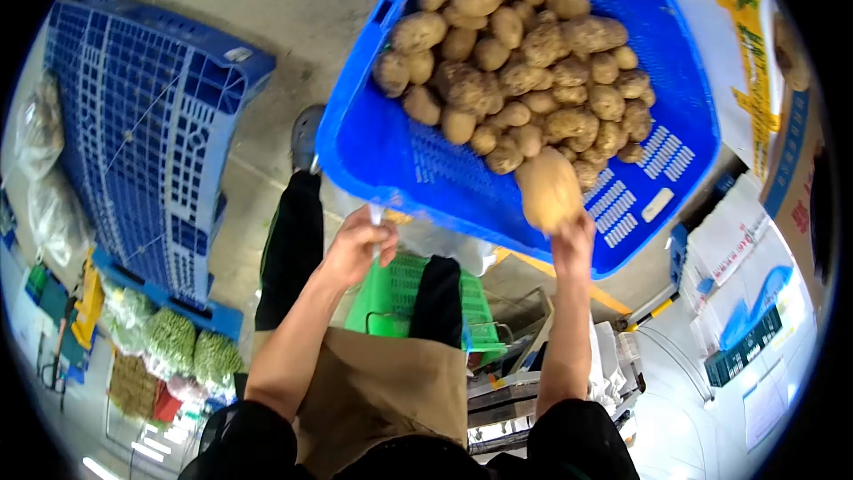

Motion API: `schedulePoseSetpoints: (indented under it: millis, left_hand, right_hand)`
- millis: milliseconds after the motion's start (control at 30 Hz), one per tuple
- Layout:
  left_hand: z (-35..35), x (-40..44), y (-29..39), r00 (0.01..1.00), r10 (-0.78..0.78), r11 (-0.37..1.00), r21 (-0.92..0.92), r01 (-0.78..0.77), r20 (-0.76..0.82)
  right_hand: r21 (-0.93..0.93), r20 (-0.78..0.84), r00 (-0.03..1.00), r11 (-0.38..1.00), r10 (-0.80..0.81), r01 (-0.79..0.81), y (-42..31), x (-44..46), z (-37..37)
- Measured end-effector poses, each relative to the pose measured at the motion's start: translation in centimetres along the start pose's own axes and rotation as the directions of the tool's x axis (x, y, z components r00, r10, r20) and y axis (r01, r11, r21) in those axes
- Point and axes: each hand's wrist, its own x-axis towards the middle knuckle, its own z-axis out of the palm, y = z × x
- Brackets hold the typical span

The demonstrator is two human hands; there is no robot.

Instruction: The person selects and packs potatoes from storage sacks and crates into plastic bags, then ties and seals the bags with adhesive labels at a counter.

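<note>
Inside a large blue plastic basket [382, 147] lies a heap of brown potatoes [533, 62], piled toward its far side. My right hand [571, 244] reaches over the near part of the basket, its fingers closed on the end of a large, pale potato [546, 188] that is slightly blurred. Just outside the near rim, my left hand [360, 244] is closed on a whitish strip of what looks like a clear plastic bag [444, 244]. The bag hangs between both hands, partly hidden behind the basket's edge.
A green crate [391, 293] stands on the floor by my legs. To the left is a blue plastic pallet [133, 133], with bagged green produce [169, 338] below it. Cardboard boxes [800, 187] and a white carton [729, 240] are at the right.
</note>
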Motion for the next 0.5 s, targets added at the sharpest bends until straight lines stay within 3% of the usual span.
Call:
schedulePoseSetpoints:
  millis: [67,133,200,267,333,400,500]
  left_hand:
    - [-0.2,0.0,0.0,1.000,-0.018,1.000,0.008,0.018,0.005]
    - [-0.5,0.1,-0.3,1.000,-0.019,0.999,0.032,0.019,-0.012]
    - [-1.0,0.0,-0.3,0.999,-0.032,0.998,0.062,0.032,0.001]
    - [-1.1,-0.1,-0.4,0.999,-0.031,0.998,0.058,0.033,-0.037]
    - [-1.5,-0.5,-0.3,0.997,-0.062,0.998,0.023,0.063,-0.043]
    - [-1.9,-0.8,-1.2,0.997,-0.075,0.995,0.062,0.077,-0.031]
    - [-2.2,-1.3,-3.0,0.993,-0.104,0.990,0.091,0.109,-0.059]
  right_hand:
    - [-0.041,0.127,0.991,0.998,0.048,-0.043,-1.1,-4.9,1.0]
    - [0.038,0.225,0.969,0.993,0.098,-0.109,-1.1,-8.7,2.6]
    - [-0.190,0.253,0.955,0.976,0.157,-0.110,1.5,-9.8,3.5]
    - [-0.645,0.284,0.959,0.743,0.015,0.180,5.0,-9.7,4.6]
    - [-0.821,0.102,0.983,0.546,-0.151,0.169,7.6,-9.7,5.5]
    - [-0.936,-0.175,0.930,0.347,-0.324,-0.055,11.8,-9.4,4.4]
    - [-0.917,-0.376,0.797,0.315,-0.473,-0.245,17.1,-7.2,1.7]
